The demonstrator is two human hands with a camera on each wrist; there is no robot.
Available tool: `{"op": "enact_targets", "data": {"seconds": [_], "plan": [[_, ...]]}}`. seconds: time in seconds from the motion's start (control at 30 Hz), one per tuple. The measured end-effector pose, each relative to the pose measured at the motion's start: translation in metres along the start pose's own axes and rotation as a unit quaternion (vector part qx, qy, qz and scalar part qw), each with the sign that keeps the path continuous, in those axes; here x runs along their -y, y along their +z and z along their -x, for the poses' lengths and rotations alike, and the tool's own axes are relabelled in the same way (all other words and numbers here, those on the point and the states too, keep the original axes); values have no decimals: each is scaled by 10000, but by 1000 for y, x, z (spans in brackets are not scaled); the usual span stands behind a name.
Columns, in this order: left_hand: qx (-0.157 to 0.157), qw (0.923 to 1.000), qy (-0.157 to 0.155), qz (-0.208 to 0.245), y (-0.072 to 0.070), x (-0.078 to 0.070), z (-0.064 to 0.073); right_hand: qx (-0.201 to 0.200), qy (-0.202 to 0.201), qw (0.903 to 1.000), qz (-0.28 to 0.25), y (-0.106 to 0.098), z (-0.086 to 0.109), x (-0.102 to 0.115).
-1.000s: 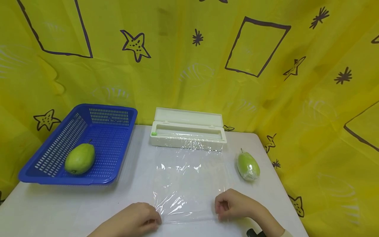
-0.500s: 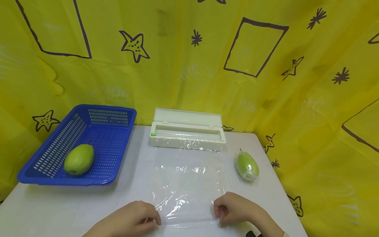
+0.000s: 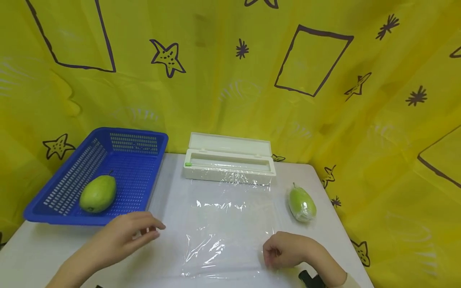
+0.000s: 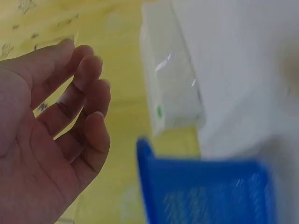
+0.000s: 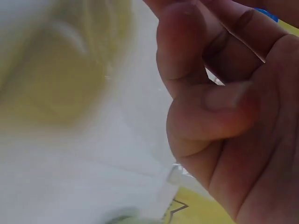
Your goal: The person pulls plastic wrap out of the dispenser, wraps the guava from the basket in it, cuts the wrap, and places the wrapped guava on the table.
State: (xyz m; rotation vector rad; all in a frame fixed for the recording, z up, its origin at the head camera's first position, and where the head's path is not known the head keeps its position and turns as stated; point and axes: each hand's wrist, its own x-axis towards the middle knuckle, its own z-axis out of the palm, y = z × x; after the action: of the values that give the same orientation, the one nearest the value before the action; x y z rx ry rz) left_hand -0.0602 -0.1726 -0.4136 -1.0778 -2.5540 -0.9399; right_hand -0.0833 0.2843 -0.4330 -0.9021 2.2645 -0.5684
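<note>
A clear sheet of plastic wrap [image 3: 223, 224] stretches toward me over the white table from an uncapped white wrap dispenser [image 3: 229, 170]. At the sheet's near right corner, my right hand [image 3: 288, 250] has curled fingers and pinches the edge; the right wrist view leaves the contact partly hidden. My left hand [image 3: 126, 236] is raised left of the sheet, by the near edge of the blue basket [image 3: 155, 172], with loosely bent fingers and nothing in it. A green oval fruit [image 3: 98, 194] lies in the basket. Another green fruit [image 3: 301, 203], with shiny wrap around it, lies right of the sheet.
The dispenser's lid [image 3: 229, 144] stands raised against the yellow curtain [image 3: 216, 68] behind the table [image 3: 165, 256]. A green cutter slider [image 3: 188, 164] sits at the dispenser's left end. The table's right edge runs just beyond the wrapped fruit.
My left hand has let go of the sheet's near left corner and moved up and left toward the basket. My right hand has stayed at the right corner.
</note>
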Motion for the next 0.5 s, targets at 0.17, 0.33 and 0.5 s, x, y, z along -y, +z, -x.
{"op": "enact_targets", "data": {"seconds": [0.17,0.33,0.5], "plan": [[-672,9919,-398,-997,-41,17,6,-52,51,9998,201,-22,-13,14],[-564,9762,-1419,-1537,-73,47,20,-130,-429,9974,566,-44,-40,35],[-491,9643,-2122,-1503,-91,82,34,-154,-923,9921,833,-60,-79,61]]}}
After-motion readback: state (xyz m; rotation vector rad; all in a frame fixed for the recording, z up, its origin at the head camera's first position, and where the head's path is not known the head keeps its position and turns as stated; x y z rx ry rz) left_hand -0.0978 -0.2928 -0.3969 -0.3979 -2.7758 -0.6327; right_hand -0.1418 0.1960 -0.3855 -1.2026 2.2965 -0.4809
